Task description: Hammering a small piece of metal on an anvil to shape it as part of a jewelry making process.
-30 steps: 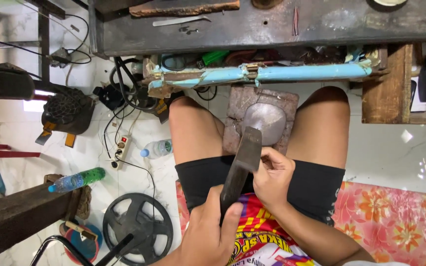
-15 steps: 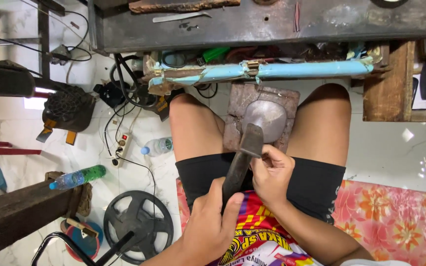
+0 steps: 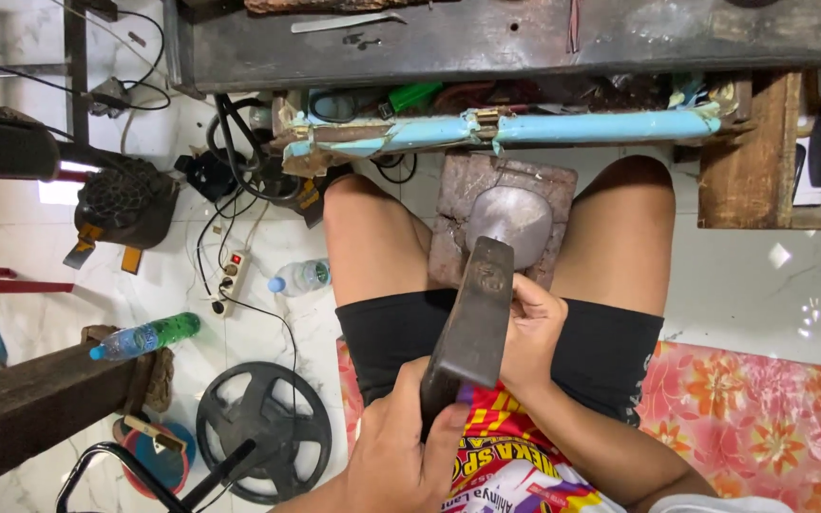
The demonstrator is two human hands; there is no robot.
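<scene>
Sitting on the floor, the person has a wooden block (image 3: 456,204) wedged between bare knees, with a rounded steel dome (image 3: 515,217) set into its top. The left hand (image 3: 401,461) is wrapped tight round the handle of a heavy dark hammer (image 3: 475,328). The hammer's head points towards twelve o'clock, with its far end just over the near edge of the dome.

The right hand (image 3: 529,332) sits at three o'clock from the hammer head, its fingers curled in narrow close to the dome's near rim. The hammer hides the fingertips, so I cannot tell whether they pinch a small piece.

It looks to me like hammering on the dome, caught with the head low near the steel. A further blow would call for a short, square strike, with the right fingers kept out from under the face.

Beyond the block, at twelve o'clock, a pale blue pipe (image 3: 601,126) runs across under a dark workbench (image 3: 525,43). Out at nine o'clock a power strip (image 3: 230,280), a clear bottle (image 3: 301,277) and a green bottle (image 3: 149,335) lie on the white floor. A black wheel (image 3: 263,432) lies at seven o'clock and a flowered mat (image 3: 762,418) at four.
</scene>
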